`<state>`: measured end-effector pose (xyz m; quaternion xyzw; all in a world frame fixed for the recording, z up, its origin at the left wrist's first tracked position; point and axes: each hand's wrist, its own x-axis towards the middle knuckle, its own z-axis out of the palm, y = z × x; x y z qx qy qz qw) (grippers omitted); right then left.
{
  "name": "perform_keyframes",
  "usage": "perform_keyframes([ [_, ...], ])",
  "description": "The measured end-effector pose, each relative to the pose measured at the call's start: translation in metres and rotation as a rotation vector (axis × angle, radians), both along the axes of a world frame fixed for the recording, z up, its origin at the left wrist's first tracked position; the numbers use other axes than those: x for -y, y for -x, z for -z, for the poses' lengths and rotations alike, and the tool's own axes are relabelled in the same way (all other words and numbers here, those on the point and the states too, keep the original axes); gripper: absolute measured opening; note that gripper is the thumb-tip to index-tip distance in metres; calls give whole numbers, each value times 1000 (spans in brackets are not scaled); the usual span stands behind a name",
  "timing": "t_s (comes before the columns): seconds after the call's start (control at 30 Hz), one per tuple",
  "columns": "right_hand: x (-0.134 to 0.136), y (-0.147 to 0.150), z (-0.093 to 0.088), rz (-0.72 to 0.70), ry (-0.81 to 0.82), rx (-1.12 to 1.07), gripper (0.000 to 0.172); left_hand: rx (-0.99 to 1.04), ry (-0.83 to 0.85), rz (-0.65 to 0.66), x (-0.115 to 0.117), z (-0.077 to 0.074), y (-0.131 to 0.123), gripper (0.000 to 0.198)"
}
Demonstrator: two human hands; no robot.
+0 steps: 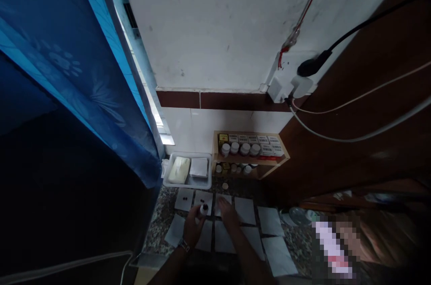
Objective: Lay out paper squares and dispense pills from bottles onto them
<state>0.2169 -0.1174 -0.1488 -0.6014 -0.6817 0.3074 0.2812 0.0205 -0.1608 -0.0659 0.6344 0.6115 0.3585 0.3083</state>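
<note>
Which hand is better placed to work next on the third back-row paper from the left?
Probably the right hand: it's over that paper, whereas the left hand holds a small white bottle.

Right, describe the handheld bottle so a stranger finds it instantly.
Find the speckled countertop before the wooden shelf. Over its paper sheets, the left hand holds the small white bottle. Its dark mouth shows, unlike the white-capped bottles shelved behind.

Speckled counter (156, 233) (bearing paper sheets (244, 210)).
</note>
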Motion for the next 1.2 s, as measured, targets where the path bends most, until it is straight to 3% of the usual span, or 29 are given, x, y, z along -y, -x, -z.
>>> perform_keyframes([
  [0.17, 5, -7, -21, 108, -101, 170, 36, 46, 9, -51, 4, -4, 8, 35],
  [0.3, 18, -13, -40, 262, -30, 422, 29, 81, 29, -64, 6, -8, 9, 34],
  [0.6, 15, -7, -54, 205, 73, 553, 23, 58, 36, -58, 12, 3, 5, 34],
  [1.0, 4, -3, -46, 174, 95, 581, 22, 43, 53, 10, 10, -10, -8, 33],
  [1.2, 1, -10, -55, 101, 33, 602, 22, 45, 19, 65, -1, -11, -24, 34],
])
